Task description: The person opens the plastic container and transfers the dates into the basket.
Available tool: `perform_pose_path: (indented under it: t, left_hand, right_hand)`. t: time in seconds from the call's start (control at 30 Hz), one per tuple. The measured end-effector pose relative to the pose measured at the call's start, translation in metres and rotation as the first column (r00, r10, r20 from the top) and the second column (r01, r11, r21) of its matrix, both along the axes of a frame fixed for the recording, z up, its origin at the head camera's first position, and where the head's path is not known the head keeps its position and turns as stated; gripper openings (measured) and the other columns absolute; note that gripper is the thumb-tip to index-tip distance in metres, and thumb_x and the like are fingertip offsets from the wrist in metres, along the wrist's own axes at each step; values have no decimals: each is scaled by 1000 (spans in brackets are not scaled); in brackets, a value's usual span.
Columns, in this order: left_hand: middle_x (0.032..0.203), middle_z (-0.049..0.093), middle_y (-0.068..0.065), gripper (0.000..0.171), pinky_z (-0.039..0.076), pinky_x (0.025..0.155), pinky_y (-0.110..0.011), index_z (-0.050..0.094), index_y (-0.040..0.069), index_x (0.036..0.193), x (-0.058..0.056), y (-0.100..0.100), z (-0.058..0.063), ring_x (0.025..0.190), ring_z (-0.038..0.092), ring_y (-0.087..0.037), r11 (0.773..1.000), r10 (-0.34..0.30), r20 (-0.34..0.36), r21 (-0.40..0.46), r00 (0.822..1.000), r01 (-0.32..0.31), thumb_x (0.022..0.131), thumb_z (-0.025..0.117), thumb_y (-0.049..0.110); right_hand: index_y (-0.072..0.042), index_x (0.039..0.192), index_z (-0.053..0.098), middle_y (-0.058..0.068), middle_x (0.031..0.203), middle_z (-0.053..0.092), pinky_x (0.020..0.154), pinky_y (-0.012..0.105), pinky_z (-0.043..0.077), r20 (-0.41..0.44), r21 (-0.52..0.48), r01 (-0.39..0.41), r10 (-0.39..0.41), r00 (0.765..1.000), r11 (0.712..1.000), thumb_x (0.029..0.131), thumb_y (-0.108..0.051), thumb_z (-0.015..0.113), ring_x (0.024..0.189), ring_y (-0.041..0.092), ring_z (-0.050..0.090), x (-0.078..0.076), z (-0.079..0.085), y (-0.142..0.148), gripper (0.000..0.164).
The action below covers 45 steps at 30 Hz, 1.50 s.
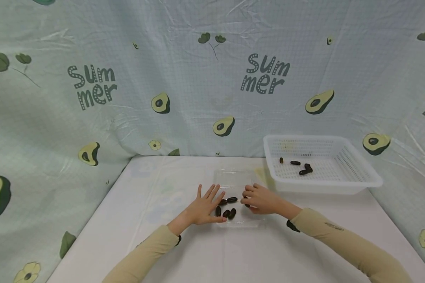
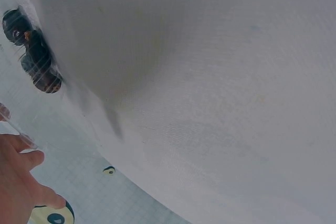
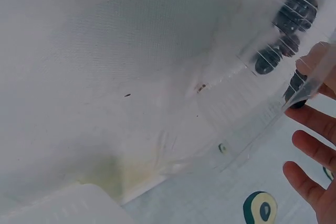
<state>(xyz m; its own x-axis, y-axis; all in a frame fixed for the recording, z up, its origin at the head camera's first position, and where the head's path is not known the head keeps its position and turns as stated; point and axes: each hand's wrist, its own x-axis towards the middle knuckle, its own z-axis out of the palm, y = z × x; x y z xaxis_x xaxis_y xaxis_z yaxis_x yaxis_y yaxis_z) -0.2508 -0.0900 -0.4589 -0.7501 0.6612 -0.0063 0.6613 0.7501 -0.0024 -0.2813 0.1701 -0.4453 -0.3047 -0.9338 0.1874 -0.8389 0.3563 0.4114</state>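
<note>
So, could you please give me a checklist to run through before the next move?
1. Right hand has hold of a dark oval piece: ok, pinched between thumb and finger.
2. Clear container open: ok, its lid lies back on the far side.
3. Left hand clear of that piece: ok, spread at the container's left side.
4. Pinched piece resting on the container floor: cannot tell, fingers cover it.
5. White basket emptied: not ok, it holds several dark pieces.

Clear plastic box (image 1: 245,218), glossy dark pieces (image 1: 232,213)
</note>
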Motion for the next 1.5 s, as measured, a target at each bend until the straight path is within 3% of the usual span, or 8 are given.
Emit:
perform_pose_path:
  t: [0.07,0.23,0.37,0.63,0.93,1.07,1.3,1.5]
  left_hand:
    - [151,8,-15,91,0,102,-64,14,15,145,-5,-2,-9,139,6,-31,1000,-11,-28,13,1000,11,79,24,76]
    - [151,6,-15,88,-1,102,-64,11,15,145,-3,-1,-8,139,4,-30,1000,-6,-34,-13,999,5,80,28,73]
    - [150,11,-17,85,6,102,-65,15,13,144,2,1,1,138,11,-32,999,3,-17,-35,1000,-3,82,34,68]
    - [149,11,-17,89,7,101,-66,17,12,144,0,0,0,138,11,-33,1000,-7,-21,-30,1000,6,81,26,73]
    - [150,8,-18,91,-3,101,-65,12,13,145,0,-3,-3,139,4,-32,995,-39,7,89,999,38,79,14,76]
    - [149,12,-19,90,2,101,-65,18,10,144,2,-1,2,138,9,-33,998,-27,4,52,1000,27,81,16,74]
    - [150,12,-17,100,8,102,-65,16,13,144,0,-1,1,138,12,-32,1000,-7,-10,-22,1000,7,71,-3,79]
    - [149,12,-18,98,8,101,-65,17,12,144,0,-2,0,138,12,-33,1000,-19,-19,-9,1000,19,74,1,79]
  right_hand:
    - [-23,92,60,-7,87,55,63,27,32,15,-26,-2,2,1000,1000,69,-29,74,80,12,43,2,3,4,28]
    - [-22,92,60,-6,86,53,63,26,28,-8,-70,-21,21,1000,997,69,-26,75,79,12,42,6,12,13,28]
    - [-22,92,58,-6,86,54,62,26,26,-53,-94,-33,28,998,995,69,-25,74,78,12,41,8,22,22,28]
    - [-19,96,60,-3,91,56,66,29,38,-38,-149,23,-29,999,989,70,-22,73,83,15,45,6,43,43,29]
    - [-14,94,61,2,91,57,63,33,41,-91,-249,50,-74,993,967,65,-16,76,84,20,47,-13,63,75,33]
    - [-11,94,62,6,90,59,60,36,42,-88,-308,61,-92,992,949,62,-13,78,83,23,49,-25,68,94,36]
    - [-8,93,63,10,88,60,56,37,41,-59,-342,165,-197,979,925,62,-7,76,82,26,50,-42,75,124,34]
    - [-6,89,63,12,85,60,55,40,43,-57,-371,235,-275,960,898,62,-5,76,78,28,49,-53,89,138,30]
